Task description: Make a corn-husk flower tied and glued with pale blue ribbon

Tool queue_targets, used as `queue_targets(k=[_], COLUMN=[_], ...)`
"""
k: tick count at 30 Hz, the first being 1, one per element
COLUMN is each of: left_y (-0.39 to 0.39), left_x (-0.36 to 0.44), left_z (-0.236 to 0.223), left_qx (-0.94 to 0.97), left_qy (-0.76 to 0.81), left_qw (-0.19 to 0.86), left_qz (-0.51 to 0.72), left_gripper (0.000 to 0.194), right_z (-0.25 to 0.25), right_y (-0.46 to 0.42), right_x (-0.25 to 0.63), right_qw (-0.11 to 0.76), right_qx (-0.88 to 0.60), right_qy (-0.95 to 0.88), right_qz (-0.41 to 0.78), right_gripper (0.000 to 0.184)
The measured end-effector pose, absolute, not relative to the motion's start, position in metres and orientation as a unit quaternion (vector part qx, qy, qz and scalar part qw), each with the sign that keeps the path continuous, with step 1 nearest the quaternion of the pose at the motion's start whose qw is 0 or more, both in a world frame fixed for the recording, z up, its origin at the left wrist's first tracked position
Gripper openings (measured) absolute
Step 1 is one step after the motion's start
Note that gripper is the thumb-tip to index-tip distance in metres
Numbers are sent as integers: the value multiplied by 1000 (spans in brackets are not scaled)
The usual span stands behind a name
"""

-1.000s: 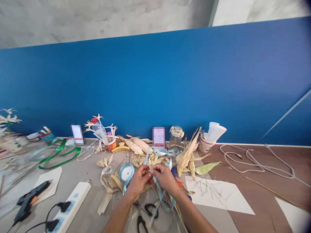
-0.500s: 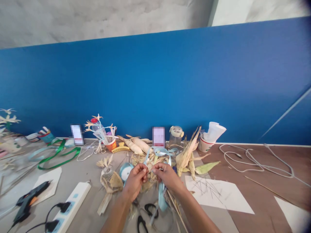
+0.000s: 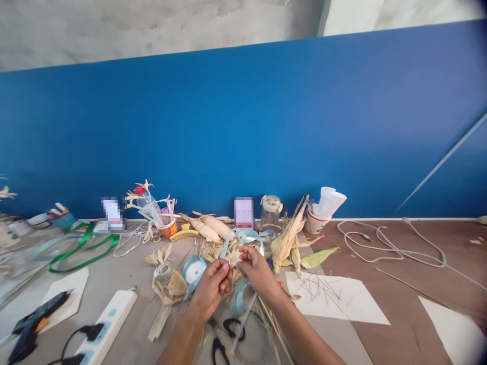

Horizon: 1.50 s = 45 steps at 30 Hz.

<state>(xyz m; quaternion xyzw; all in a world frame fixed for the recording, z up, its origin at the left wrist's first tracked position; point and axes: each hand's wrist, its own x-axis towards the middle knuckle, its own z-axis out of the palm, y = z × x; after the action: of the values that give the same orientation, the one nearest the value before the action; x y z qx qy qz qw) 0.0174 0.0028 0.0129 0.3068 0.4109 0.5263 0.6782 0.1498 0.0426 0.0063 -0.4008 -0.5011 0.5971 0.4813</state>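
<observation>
Between my two hands is a small pale corn-husk flower (image 3: pixel 233 255). My left hand (image 3: pixel 213 285) is closed in a pinch at its base, where the stem is hidden by the fingers. The bent fingers of my right hand (image 3: pixel 257 269) pinch the petals from the other side. Light blue ribbon (image 3: pixel 238 298) hangs below the hands, and another strip of it rises above the left fingertips. A roll of blue ribbon (image 3: pixel 194 270) stands just left of my left hand. Black-handled scissors (image 3: pixel 234 328) and a clear glue stick (image 3: pixel 243 324) lie below the hands.
Dried corn husks (image 3: pixel 287 238) and a clear jar (image 3: pixel 270 210) stand behind. Left are a power strip (image 3: pixel 108 324), a glue gun (image 3: pixel 40 317) and green ribbon (image 3: pixel 81 253). Thin wires lie on white paper (image 3: pixel 353 299) at right, near a white cable (image 3: pixel 384 243) and a paper cup (image 3: pixel 316 222).
The pale flower now shows between the fingertips. My right hand's fingers have risen slightly and bent around its petals. The hanging blue ribbon has shifted left, and the view has turned a little right.
</observation>
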Motion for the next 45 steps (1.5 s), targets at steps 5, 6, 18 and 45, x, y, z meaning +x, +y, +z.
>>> queue_targets(k=[5, 6, 18, 45], left_y=[3, 3, 5, 17], left_x=[16, 15, 12, -29], left_z=[11, 11, 13, 11], left_qx=[283, 278, 255, 138], left_qy=[395, 394, 400, 219], left_qw=[700, 704, 737, 689], left_qz=[523, 522, 482, 678], left_gripper=[29, 30, 32, 20], right_z=[7, 9, 13, 48], right_y=[41, 40, 40, 76], right_x=[147, 148, 149, 227], right_qw=[470, 469, 463, 292], right_qx=[-402, -403, -396, -550], right_qy=[-488, -485, -495, -756], right_qz=[616, 618, 620, 200], right_gripper=[36, 37, 37, 44])
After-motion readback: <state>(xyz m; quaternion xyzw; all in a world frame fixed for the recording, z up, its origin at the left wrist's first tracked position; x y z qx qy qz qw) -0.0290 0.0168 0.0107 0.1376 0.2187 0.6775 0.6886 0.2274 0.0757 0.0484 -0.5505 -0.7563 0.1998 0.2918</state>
